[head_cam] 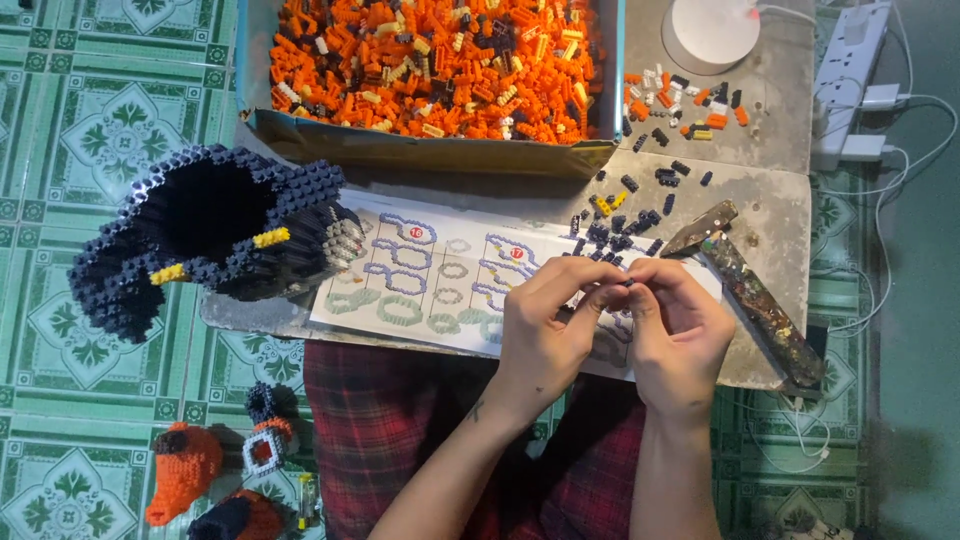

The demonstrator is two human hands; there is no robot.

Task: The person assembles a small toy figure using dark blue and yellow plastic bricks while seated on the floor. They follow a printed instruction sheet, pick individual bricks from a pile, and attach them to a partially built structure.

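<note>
- Tiny dark building bricks (pixel 628 284) are pinched between the fingertips of both hands, right where the two hands meet above the instruction sheet (pixel 440 275); the piece is so small that its exact shape cannot be made out.
- Left hand (pixel 545 325) is curled, thumb and forefinger closed on the piece from its side.
- Right hand (pixel 680 335) mirrors it, fingertips closed on the same small piece, knuckles bent.
- Judging by the grip, the step in hand is pressing or aligning small bricks into a little sub-assembly, with the printed diagram directly under the hands as a guide.
- Just beyond the fingertips lies a loose scatter of dark bricks (pixel 620 225) with a yellow one among them, the nearest supply.
- Farther ahead of the hands sits an open box of orange bricks (pixel 440 65), and ahead of the right hand a smaller mixed pile (pixel 680 100).
- Well off to the left hand's outer side stands a large hollow dark model (pixel 210 235) with yellow accents, resting partly on the board (pixel 770 200).
- Just past the right hand's fingertips lies a paint-speckled tool (pixel 745 280).
- Next move likely calls for firm, square pressure so the studs seat, then one hand letting go to fetch another dark brick from the scatter ahead.
</note>
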